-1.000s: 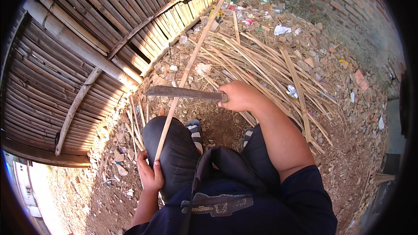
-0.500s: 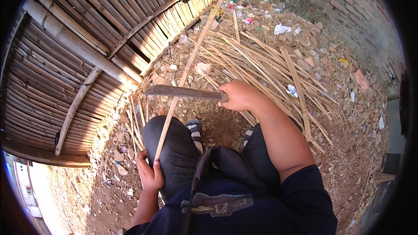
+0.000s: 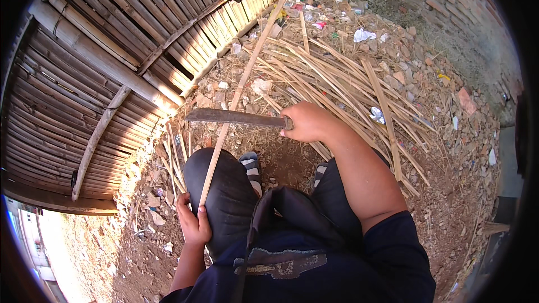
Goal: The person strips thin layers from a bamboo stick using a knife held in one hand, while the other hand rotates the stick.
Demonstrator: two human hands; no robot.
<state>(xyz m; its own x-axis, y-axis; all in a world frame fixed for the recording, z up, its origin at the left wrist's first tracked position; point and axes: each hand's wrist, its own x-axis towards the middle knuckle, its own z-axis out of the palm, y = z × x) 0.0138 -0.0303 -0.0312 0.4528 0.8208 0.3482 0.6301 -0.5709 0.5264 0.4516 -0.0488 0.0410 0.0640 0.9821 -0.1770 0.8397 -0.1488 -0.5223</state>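
My right hand grips a machete by its handle, and the dark blade points left. The blade crosses over a long bamboo strip; whether it touches the strip I cannot tell. That strip slants from beside my left thigh up to the far end of the bamboo wall. At its near end my left hand is closed round it, thumb on the right side. Beyond my right hand lies a pile of bamboo strips on the ground.
A slatted bamboo wall stands along the left, a brick wall at the far right. Short bamboo pieces lean near my left knee. Rubble, a white scrap and a silvery wrapper litter the dirt.
The machete and my right hand have shifted very slightly away from me. My left hand and the strip in it look nearly unmoved.
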